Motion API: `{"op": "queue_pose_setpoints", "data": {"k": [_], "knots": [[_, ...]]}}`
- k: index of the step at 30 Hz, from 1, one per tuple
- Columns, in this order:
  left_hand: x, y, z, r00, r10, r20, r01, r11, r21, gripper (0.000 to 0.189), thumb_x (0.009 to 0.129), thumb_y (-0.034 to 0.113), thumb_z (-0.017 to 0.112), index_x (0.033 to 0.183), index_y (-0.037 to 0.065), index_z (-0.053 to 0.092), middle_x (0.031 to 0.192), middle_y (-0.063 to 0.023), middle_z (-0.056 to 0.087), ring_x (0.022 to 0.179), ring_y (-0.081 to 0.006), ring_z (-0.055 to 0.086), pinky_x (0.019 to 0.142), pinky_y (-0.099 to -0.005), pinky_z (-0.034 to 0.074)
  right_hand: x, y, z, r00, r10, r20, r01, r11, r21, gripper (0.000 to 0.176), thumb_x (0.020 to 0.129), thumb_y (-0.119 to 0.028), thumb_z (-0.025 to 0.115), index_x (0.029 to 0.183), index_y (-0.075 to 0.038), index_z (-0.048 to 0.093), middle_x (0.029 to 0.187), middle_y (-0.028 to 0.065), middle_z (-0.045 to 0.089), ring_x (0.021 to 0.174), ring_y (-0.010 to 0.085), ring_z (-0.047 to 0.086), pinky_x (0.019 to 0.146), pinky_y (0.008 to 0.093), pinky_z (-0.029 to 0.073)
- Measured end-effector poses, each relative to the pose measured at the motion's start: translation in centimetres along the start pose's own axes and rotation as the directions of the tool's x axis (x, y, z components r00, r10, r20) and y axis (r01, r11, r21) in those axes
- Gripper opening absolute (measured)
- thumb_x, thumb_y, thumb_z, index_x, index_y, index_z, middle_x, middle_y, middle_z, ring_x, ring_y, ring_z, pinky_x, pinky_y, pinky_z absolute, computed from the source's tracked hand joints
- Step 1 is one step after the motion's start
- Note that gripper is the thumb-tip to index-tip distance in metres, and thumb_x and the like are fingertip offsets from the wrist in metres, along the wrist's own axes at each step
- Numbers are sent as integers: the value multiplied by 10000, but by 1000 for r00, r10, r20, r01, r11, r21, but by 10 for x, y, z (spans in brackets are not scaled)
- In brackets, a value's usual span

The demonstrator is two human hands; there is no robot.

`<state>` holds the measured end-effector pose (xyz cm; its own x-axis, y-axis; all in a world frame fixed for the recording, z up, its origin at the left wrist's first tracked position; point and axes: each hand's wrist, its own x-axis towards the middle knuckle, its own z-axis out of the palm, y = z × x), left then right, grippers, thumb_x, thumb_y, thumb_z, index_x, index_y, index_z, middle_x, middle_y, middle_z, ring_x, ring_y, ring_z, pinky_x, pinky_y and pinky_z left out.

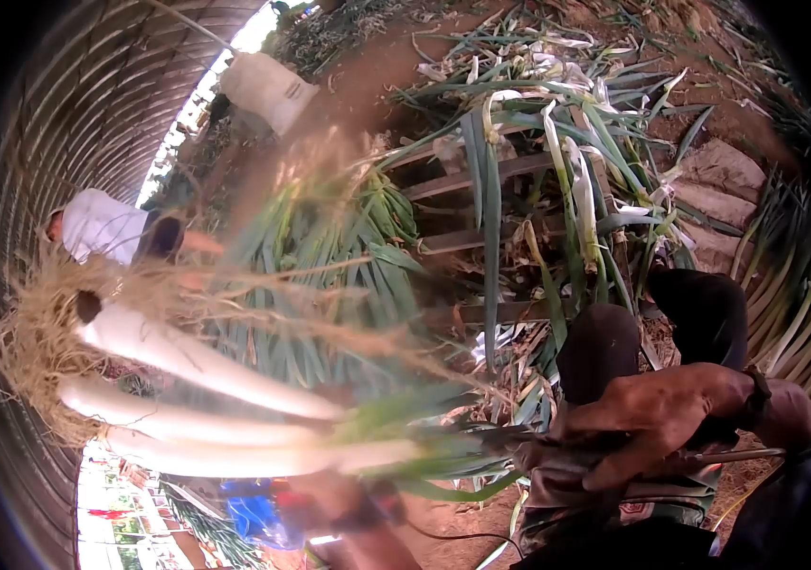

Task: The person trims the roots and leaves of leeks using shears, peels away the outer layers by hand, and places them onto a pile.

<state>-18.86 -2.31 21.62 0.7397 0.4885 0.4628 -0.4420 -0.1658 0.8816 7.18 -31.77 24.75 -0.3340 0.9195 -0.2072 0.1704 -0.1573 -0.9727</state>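
Three long leeks (225, 418) lie sideways across the view, with white stalks, tangled roots (40, 351) at the left and green tops at the right. My right hand (652, 418) is closed around their green ends, just above my lap. A thin rod-like piece (738, 456) sticks out to the right under this hand. My left hand and forearm (348, 508) show as a blur under the stalks at the bottom middle. Whether it touches or grips the leeks cannot be made out.
A wooden frame (519, 171) heaped with leeks and loose leaves stands ahead on bare earth. My knees in dark trousers (605, 342) are at the right. Another person in a white top (102, 226) crouches at the left. A white sack (268, 85) sits farther back.
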Motion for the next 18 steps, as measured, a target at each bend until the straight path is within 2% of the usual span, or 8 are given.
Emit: {"op": "queue_pose_setpoints", "data": {"k": [2,5,6,9,10,13,16,18], "knots": [[-7,9,-4,991,-88,-96,103,982,158,527,566,389,786,940,92,564,1030,-166,569,1009,-311,533,1027,-512,389,-1,6,-1,999,20,25,-19,999,-30,442,962,-145,631,1372,-11,532,1152,408,543,734,428,661,633,441,536],[-22,16,-5,963,-103,-247,176,941,291,543,575,406,800,950,96,559,1010,-149,567,1001,-303,538,1021,-518,398,-7,17,-2,940,-336,-64,336,942,-11,513,971,-243,632,1411,-19,495,1125,405,543,713,401,646,628,442,501],[-7,3,6,993,5,-117,16,984,176,544,579,406,799,957,95,561,1001,-148,567,1001,-305,538,1022,-519,399,-5,11,-3,916,-391,-93,394,919,18,518,967,-250,638,1411,-22,498,1128,405,539,712,395,642,634,437,501],[-6,9,11,972,-34,-233,69,987,144,535,591,375,755,989,66,574,1033,-188,584,1019,-330,544,1019,-518,405,2,8,-5,788,-597,-147,586,802,-118,516,972,-277,637,1402,-24,508,1132,393,541,725,374,640,644,432,505],[7,5,1,999,36,-5,-35,992,119,534,596,365,739,1000,56,577,1056,-205,589,1028,-337,546,1021,-512,406,5,11,-6,729,-668,-149,640,743,-198,512,976,-287,634,1397,-23,512,1132,386,544,732,366,640,646,432,507],[5,16,20,934,-141,-328,199,968,152,533,571,257,695,1050,47,592,1091,-232,603,1055,-332,549,1006,-457,443,10,25,-6,536,-835,-128,740,537,-405,505,988,-317,623,1383,-19,522,1135,367,552,752,344,642,653,430,513],[17,27,53,825,-199,-528,305,945,119,496,661,134,704,1128,2,600,1105,-215,622,1060,-309,588,959,-433,489,-2,11,-5,812,-578,-80,524,783,-337,639,917,-356,684,1420,-25,469,1235,361,548,857,466,656,838,493,527],[23,19,51,780,-122,-614,317,923,219,495,697,55,708,1172,-30,598,1120,-203,627,1051,-303,611,932,-422,510,-1,-3,-1,991,-133,-21,124,963,-238,609,939,-297,660,1429,-1,452,1258,333,555,905,398,665,849,447,525]]}}
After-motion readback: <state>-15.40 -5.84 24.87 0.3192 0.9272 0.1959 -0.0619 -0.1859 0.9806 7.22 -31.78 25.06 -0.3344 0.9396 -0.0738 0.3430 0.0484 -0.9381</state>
